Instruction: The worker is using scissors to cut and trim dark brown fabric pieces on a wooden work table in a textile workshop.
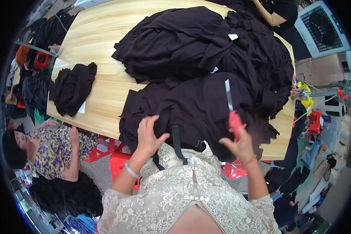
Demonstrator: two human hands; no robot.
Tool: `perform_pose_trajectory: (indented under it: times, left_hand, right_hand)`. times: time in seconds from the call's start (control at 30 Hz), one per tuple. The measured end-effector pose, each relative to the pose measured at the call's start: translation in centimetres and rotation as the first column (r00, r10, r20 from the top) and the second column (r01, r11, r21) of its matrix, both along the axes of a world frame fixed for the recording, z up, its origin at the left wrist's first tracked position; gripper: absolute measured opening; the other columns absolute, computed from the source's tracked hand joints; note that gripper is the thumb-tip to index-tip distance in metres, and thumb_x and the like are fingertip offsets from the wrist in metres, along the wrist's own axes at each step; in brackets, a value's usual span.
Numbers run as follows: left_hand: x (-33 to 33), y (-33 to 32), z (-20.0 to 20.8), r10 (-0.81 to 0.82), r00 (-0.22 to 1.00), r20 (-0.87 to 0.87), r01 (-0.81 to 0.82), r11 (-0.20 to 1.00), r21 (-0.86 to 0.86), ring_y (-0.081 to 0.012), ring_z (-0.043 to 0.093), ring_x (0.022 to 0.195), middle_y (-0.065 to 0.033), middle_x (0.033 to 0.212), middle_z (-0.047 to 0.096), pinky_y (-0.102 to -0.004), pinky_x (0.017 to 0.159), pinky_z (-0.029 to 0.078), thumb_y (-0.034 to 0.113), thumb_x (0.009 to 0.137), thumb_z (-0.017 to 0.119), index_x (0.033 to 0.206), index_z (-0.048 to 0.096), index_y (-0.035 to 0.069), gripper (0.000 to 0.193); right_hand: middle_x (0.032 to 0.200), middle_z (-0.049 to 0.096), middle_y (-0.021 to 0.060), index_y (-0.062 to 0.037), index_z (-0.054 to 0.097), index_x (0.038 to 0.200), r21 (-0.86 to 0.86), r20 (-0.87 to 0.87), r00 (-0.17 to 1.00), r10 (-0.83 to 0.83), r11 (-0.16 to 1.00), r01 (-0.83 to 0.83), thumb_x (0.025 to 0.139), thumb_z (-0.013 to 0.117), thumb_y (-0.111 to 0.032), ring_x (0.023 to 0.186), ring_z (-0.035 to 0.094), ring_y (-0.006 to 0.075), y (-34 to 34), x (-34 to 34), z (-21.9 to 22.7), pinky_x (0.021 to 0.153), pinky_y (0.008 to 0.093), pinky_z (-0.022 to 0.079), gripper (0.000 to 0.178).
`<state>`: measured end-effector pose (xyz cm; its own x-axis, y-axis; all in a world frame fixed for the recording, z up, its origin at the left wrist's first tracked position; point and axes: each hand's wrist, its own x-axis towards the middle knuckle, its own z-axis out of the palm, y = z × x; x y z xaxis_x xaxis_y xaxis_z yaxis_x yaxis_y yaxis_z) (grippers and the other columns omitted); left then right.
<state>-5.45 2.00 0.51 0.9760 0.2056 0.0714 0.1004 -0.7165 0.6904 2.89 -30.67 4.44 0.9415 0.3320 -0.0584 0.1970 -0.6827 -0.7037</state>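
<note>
Black cloth (199, 105) on the wooden table (101, 46) is pressed by the open left hand (149, 134); red-handled scissors (233, 117) are clenched in the right hand (241, 144).

White tags (233, 37) on black garments (206, 50)

Bright, even daylight falls across the pale worktop (93, 43), with only soft shadows. The black cloth (199, 105) swallows detail, so folds are perhaps lost. Fisheye bending curves the worktop edges, a dark ring frames the view, and the rim looks slightly soft.
</note>
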Motion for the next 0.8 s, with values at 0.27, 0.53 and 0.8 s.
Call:
perform_pose_trajectory:
  times: [0.27, 0.53, 0.8]
  left_hand:
    - [-2.0, 3.8, -1.6, 0.060, 0.988, -0.140, -0.101, 0.945, -0.312, -0.0190, 0.058, 0.067, -0.0083, 0.073, 0.059, -0.0293, 0.063, 0.047, -0.001, 0.077, 0.066, 0.080, 0.061, 0.002, 0.006]
    - [1.2, 6.4, 3.0, -0.010, 0.998, -0.064, -0.018, 0.909, -0.417, -0.0164, 0.059, 0.080, -0.0067, 0.086, 0.060, -0.0270, 0.076, 0.047, 0.003, 0.078, 0.069, 0.090, 0.061, 0.001, 0.015]
    - [-0.1, 0.6, -3.4, -0.047, 0.998, 0.052, 0.052, 0.992, -0.118, -0.0297, 0.058, 0.081, -0.0104, 0.081, 0.058, -0.0386, 0.072, 0.046, 0.001, 0.073, 0.068, 0.084, 0.062, 0.004, 0.012]
  right_hand:
    - [0.103, 0.062, 0.0227, -0.0002, 0.057, 0.112, 0.019, -0.187, 0.981, 0.046, 0.999, -0.044, 0.072, 0.071, -0.004, 0.097, 0.060, 0.0422, 0.5, -0.2, 0.0, 0.082, 0.0398, 0.050, 0.042]
    - [0.062, 0.038, -0.0006, 0.0032, 0.059, 0.089, 0.065, -0.086, 0.996, 0.007, 0.998, -0.001, 0.082, 0.070, -0.013, 0.060, 0.036, 0.0078, -2.3, 5.6, 6.5, 0.055, 0.0251, 0.035, 0.020]
    - [0.067, 0.044, -0.0074, 0.0032, 0.061, 0.106, 0.182, 0.049, 0.996, -0.078, 0.981, 0.068, 0.089, 0.068, -0.018, 0.063, 0.036, 0.0044, -2.8, 7.3, 7.1, 0.057, 0.0212, 0.034, 0.028]
